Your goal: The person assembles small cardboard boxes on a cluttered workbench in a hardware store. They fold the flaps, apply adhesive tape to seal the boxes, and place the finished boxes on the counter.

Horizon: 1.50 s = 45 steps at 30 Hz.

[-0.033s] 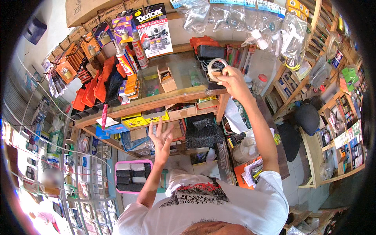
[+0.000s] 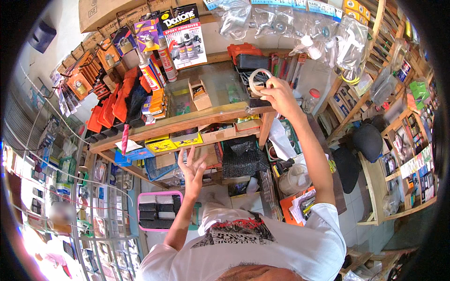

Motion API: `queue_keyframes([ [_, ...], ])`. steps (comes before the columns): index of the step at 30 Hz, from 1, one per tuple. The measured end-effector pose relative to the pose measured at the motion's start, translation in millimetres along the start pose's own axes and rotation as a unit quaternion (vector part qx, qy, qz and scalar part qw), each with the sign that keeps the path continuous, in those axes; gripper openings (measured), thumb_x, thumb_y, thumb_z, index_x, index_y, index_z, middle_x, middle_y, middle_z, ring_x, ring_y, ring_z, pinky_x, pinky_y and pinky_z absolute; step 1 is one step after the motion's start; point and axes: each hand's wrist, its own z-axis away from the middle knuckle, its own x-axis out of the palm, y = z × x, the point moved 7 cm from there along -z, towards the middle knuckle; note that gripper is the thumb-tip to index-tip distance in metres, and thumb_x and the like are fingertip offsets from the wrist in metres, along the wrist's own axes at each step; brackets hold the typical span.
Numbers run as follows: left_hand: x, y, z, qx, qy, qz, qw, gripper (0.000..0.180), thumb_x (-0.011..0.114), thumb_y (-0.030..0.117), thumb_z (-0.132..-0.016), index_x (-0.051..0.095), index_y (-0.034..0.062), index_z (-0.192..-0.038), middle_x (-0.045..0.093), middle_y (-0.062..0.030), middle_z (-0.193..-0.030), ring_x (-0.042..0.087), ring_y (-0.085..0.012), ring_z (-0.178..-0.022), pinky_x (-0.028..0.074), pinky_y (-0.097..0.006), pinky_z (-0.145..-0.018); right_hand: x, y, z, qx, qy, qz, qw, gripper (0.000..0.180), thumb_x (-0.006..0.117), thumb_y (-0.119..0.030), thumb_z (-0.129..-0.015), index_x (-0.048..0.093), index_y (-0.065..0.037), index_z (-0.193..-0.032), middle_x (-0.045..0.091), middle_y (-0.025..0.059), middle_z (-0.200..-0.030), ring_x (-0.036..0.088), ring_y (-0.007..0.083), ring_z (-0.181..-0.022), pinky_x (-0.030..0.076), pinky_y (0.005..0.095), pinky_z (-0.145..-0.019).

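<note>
My right hand (image 2: 280, 96) is closed on the rim of a pale ring, which looks like a roll of tape (image 2: 251, 84). It holds the roll above the right end of the glass-topped wooden counter (image 2: 178, 125), beside a dark open case (image 2: 255, 62) with an orange lid. Lower and to the left, my left hand (image 2: 191, 175) is raised with its fingers spread and nothing in it. Behind that hand are the shelf under the counter and its yellow boxes (image 2: 186, 139). A small open carton (image 2: 201, 99) stands on the glass.
Orange-and-black cases (image 2: 123, 100) and adhesive tubes (image 2: 149, 72) crowd the counter's left side. Plastic-bagged fittings (image 2: 274, 23) hang above. Black bubble wrap (image 2: 241, 159) lies under the counter. A pink-rimmed basket (image 2: 161, 229) and a white bucket (image 2: 294, 179) stand lower down.
My left hand has dipped very slightly, its fingers still spread. The right hand keeps the roll of tape at almost the same place.
</note>
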Motion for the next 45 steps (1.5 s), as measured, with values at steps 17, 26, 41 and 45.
queue_keyframes([
  [17,-15.0,47.6,1.2,-0.074,0.047,0.005,0.996,0.054,0.053,0.024,-0.107,0.036,0.0035,-0.154,0.048,-0.0181,-0.156,0.055,-0.0324,-0.139,0.047,-0.042,-0.107,12.2,14.9,-3.5,0.089,-0.021,0.004,0.996,0.04,0.087,-0.021,-0.076,0.078,-0.014,-0.115,0.066,0.0061,-0.112,0.059,0.0283,-0.114,0.043,0.0439,-0.101],
  [26,27.3,66.7,-57.1,-0.101,-0.103,0.254,0.956,0.094,0.011,0.071,-0.103,0.049,-0.0014,-0.149,0.029,-0.0246,-0.168,0.025,-0.0371,-0.157,0.021,-0.055,-0.124,46.3,-152.3,8.6,0.236,0.056,-0.545,0.803,0.059,0.075,-0.009,-0.096,0.048,0.0,-0.148,0.076,0.0118,-0.109,0.071,0.0149,-0.1,0.055,0.0318,-0.094],
  [41,15.3,75.0,-95.7,-0.021,-0.188,0.105,0.976,0.093,0.013,0.071,-0.104,0.056,-0.0013,-0.144,0.02,-0.0249,-0.171,0.02,-0.0355,-0.159,0.013,-0.053,-0.127,108.6,-166.0,-3.1,0.328,0.158,-0.595,0.717,0.043,0.083,-0.001,-0.087,0.051,0.002,-0.116,0.077,0.0153,-0.096,0.074,0.0147,-0.089,0.056,0.0278,-0.085],
  [45,2.3,71.1,-105.8,0.029,-0.175,-0.168,0.97,0.072,0.032,0.055,-0.11,0.043,0.0,-0.156,0.006,-0.023,-0.174,0.002,-0.0343,-0.162,0.003,-0.048,-0.128,119.9,-160.3,-5.3,0.308,0.169,-0.565,0.747,0.043,0.082,0.0,-0.088,0.043,-0.005,-0.107,0.076,0.0147,-0.093,0.073,0.0153,-0.091,0.055,0.0295,-0.087],
])
